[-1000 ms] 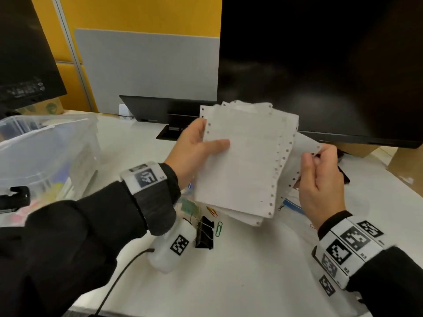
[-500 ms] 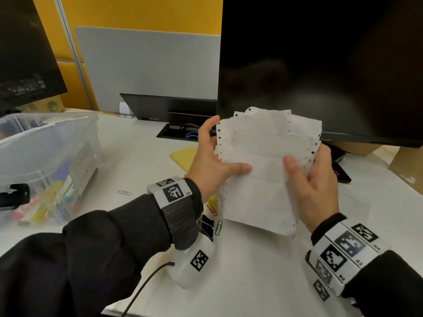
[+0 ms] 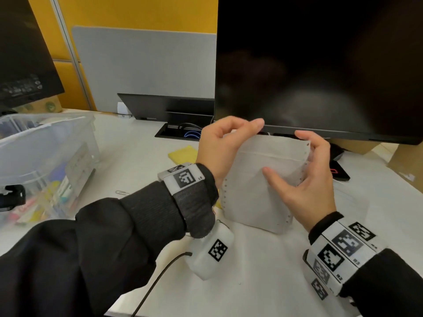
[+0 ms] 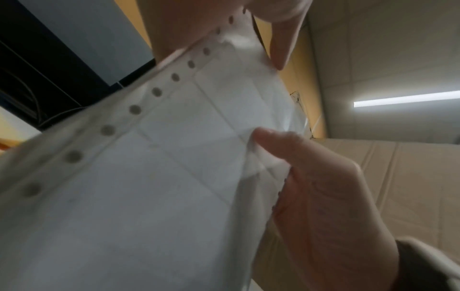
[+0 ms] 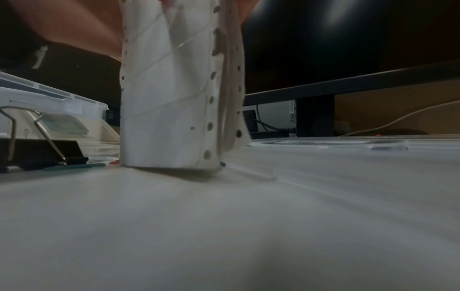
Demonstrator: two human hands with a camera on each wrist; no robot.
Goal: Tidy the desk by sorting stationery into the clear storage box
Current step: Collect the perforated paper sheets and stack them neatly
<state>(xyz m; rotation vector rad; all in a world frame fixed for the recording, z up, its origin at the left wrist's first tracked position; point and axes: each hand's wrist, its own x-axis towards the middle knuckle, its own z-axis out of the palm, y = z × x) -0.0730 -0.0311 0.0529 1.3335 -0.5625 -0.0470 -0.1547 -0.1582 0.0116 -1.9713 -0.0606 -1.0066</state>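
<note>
The left wristband (image 3: 183, 179) reads "L5" beside its square code, and the right wristband (image 3: 338, 250), at four o'clock, reads "R2" and "R3".

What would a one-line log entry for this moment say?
phase: squaring papers | stack of perforated paper: upright, bottom edge on desk | left hand: holds stack | right hand: holds stack | clear storage box: open, left
</note>
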